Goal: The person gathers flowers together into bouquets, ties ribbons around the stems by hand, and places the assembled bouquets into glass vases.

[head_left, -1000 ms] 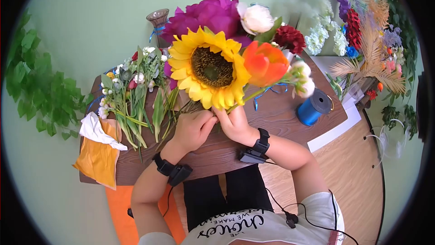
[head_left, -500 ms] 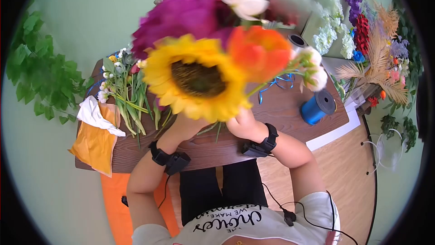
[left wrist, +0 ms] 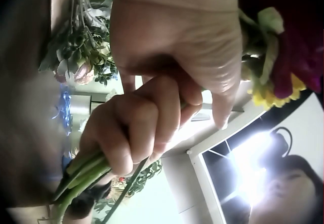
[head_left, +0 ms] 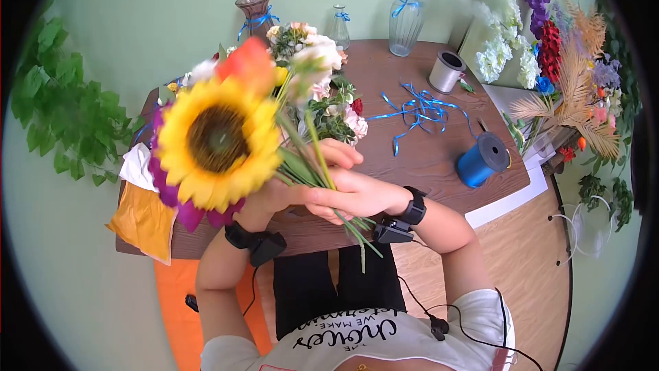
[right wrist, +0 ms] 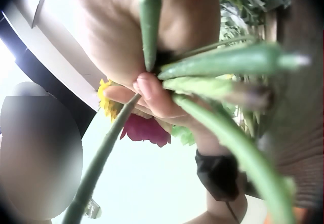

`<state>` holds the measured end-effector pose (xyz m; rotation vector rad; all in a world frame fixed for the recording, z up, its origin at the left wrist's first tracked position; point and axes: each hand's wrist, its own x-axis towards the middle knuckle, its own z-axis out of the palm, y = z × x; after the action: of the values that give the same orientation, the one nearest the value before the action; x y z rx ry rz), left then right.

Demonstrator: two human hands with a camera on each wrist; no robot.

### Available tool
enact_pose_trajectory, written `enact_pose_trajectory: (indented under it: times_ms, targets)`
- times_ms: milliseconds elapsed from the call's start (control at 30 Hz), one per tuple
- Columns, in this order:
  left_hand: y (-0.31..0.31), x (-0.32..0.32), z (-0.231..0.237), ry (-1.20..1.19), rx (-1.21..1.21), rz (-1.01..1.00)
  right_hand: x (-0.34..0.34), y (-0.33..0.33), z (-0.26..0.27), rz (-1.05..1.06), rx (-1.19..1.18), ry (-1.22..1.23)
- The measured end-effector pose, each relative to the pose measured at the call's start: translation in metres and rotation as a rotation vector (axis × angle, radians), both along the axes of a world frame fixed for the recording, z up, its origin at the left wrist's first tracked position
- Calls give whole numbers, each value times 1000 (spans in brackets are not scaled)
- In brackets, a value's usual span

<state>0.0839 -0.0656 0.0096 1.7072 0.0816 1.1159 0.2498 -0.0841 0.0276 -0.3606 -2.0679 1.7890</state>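
Tabletop [head_left: 439, 172]: dark wood, near edge against the person, far edge by the wall
Bouquet [head_left: 257, 148]: held up over the left half of the tabletop, heads toward the left edge, stem ends reaching past the near edge; likely light but top-heavy
Sunflower [head_left: 218, 139]: its broad head probably bends or creases if squeezed, so better kept out of the grip
Right hand [head_left: 360, 189]: fingers curled firmly round the green stems [left wrist: 83, 176], which look stiff, smooth and perhaps apt to slide or fan out; the bunched part under the heads seems the best hold
Left hand [head_left: 271, 201]: beside the right, closer to the heads; fingers mostly hidden, so I cannot tell whether it grips
Packet [head_left: 143, 223]: by the near left corner, white paper over it; contents not visible
Brown vase [head_left: 255, 10]: far left corner, blue bow, inside hidden; probably breakable
Ribbed vase [head_left: 405, 31]: at the far edge, clear, the wall showing through
Blue spool [head_left: 482, 159]: by the right edge, wound with ribbon
Silver spool [head_left: 445, 76]: toward the far right corner
Bottle vase [head_left: 340, 30]: far edge, narrow neck; contents too small to tell
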Motion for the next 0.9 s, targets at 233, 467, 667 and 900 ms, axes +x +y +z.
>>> enact_pose_trajectory:
  times_ms: [233, 467, 667, 900]
  targets:
    - [13, -16, 2, -267, -565, -16, -15, 18, -24, -65, -266, 162]
    - [33, -49, 20, -605, -567, 442, -7, 45, -34, -289, -431, 18]
    - [47, -72, 13, -653, -505, 652, -3, 48, -40, -330, -93, -224]
    - [47, -68, 12, -699, -606, 597, -9, 39, -40, -313, -165, -251]
